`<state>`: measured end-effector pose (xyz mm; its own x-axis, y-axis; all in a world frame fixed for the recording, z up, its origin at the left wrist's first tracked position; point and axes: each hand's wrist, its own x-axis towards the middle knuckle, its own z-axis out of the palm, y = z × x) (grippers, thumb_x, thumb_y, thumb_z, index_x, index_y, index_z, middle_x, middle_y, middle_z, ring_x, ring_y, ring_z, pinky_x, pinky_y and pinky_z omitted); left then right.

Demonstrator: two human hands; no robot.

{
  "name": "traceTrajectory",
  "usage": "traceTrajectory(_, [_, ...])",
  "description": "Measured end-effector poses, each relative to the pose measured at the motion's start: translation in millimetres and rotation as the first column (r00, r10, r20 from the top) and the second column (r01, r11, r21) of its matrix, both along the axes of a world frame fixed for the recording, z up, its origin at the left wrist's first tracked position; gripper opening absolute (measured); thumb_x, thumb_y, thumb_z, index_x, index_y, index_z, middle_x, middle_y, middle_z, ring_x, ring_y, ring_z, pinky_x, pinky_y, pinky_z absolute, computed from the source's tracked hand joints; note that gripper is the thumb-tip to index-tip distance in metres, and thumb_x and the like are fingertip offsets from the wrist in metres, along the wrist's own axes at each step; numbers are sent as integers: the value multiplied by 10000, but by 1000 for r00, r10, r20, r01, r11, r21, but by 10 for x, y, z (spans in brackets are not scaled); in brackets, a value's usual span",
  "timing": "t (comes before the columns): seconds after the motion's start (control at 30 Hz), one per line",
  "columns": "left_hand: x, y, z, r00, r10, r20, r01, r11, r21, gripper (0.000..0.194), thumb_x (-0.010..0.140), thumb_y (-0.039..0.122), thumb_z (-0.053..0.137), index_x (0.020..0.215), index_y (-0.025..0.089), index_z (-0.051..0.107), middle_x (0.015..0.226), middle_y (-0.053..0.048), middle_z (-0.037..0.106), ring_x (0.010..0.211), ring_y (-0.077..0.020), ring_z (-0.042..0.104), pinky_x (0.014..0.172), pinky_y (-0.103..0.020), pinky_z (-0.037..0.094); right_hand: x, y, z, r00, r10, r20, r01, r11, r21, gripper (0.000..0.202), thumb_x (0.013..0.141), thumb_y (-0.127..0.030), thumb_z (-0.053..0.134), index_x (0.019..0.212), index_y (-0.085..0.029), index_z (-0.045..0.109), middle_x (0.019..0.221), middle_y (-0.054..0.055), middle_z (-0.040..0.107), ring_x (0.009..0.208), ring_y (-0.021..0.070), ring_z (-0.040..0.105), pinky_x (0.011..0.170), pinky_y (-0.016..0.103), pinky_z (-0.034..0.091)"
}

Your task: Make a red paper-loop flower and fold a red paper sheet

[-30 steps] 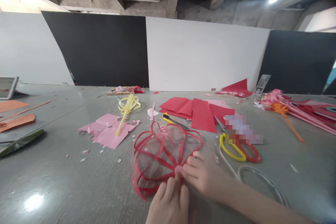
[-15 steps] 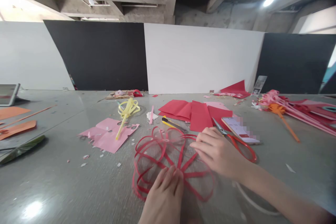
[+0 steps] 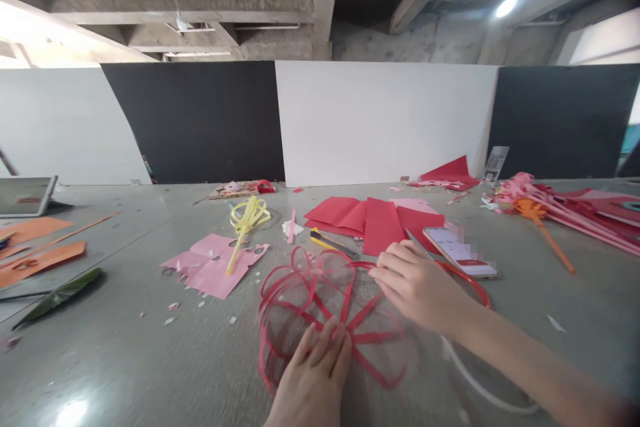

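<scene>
Red looped strips (image 3: 374,337) under left hand (image 3: 316,367).

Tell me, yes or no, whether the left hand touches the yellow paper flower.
No, the left hand rests on the red strips, apart from the yellow paper flower.

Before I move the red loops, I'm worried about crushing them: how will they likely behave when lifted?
The red loops look floppy, being thin, narrow strips. They seem light, with mostly gaps between them. Squeezing might flatten the raised curves.
</scene>
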<state>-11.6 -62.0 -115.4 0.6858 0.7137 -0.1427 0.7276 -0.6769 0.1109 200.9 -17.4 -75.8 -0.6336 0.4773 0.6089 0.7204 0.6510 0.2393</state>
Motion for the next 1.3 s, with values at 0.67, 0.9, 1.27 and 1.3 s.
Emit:
traceTrajectory(0.67, [-7,1,66,969,107,221,-107,994,-10,553,811,528,424,1249,193,469,1309,-58,446,1278,-313,236,1014,-550,201,67,-3,110,995,-75,58,76,997,-10,168,828,-145,480,735,-177,617,746,33,563,755,171,470,719,312,336])
traceTrajectory(0.9, [6,135,100,912,169,374,-217,972,92,210,785,225,497,945,251,630,1089,15,622,1092,-202,506,966,-404,350,93,16,129,995,-83,61,83,997,4,158,823,-155,493,725,-181,614,737,28,558,749,170,466,706,304,334])
traceTrajectory(1.27, [-72,102,192,976,105,193,-133,981,138,227,760,329,564,968,295,648,1371,-58,368,1283,-326,214,989,-573,205,106,24,85,990,-100,101,105,993,-50,143,823,-144,503,733,-177,611,762,32,560,772,177,470,736,322,333])
traceTrajectory(1.3, [-78,108,194,975,106,194,-133,982,134,255,764,345,561,1004,297,634,1383,-64,346,1287,-330,202,989,-577,197,106,26,83,990,-98,102,104,993,-51,141,822,-145,505,736,-177,611,763,32,560,773,178,470,738,323,334])
